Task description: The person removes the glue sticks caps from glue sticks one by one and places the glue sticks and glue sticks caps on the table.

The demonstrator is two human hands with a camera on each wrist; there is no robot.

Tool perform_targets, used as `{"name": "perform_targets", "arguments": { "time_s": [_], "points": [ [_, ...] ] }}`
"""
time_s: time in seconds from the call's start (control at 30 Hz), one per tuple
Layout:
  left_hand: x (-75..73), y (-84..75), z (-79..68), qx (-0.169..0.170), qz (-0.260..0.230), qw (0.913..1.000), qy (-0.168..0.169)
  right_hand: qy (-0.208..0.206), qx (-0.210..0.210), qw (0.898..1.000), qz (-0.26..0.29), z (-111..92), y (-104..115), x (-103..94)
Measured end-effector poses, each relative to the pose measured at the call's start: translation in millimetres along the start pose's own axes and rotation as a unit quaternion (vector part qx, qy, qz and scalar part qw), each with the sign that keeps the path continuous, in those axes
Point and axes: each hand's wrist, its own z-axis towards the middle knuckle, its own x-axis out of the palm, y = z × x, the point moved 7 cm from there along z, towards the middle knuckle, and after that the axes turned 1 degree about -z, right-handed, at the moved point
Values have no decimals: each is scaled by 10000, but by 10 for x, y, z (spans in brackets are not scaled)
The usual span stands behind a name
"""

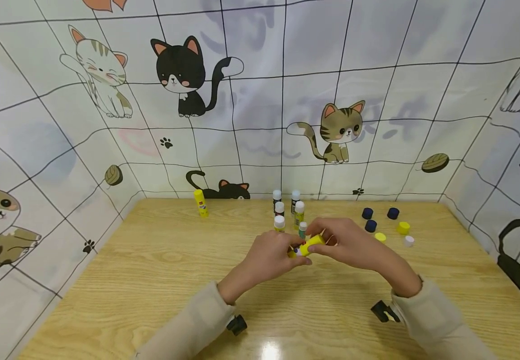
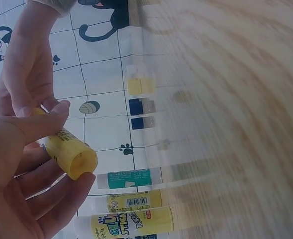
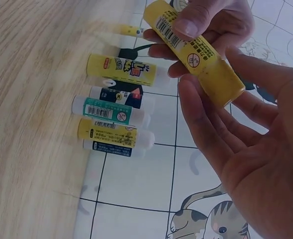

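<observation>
Both hands hold one yellow glue stick tilted above the table. My left hand grips its lower body, and the hollow base end faces the left wrist camera. My right hand pinches the yellow cap at the other end between thumb and fingers. Printed label text and a barcode show along the barrel in the right wrist view. Just behind the hands stand several upright glue sticks with white tops, among them a green one and a yellow one.
Loose caps lie at the right: navy ones, yellow ones and a white one. A separate yellow glue stick stands at the back left. A cat-patterned sheet walls in the wooden table at the back and sides.
</observation>
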Motion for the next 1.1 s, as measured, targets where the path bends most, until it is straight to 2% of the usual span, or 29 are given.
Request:
{"name": "perform_targets", "arguments": {
  "time_s": [0.33,1.1],
  "points": [
    [-10,-7,5,0,138,9999,-48,-18,-330,9990,-287,15,20,3],
    [17,11,-7,22,-111,9999,4,27,-310,9991,-297,7,32,0]
  ]
}}
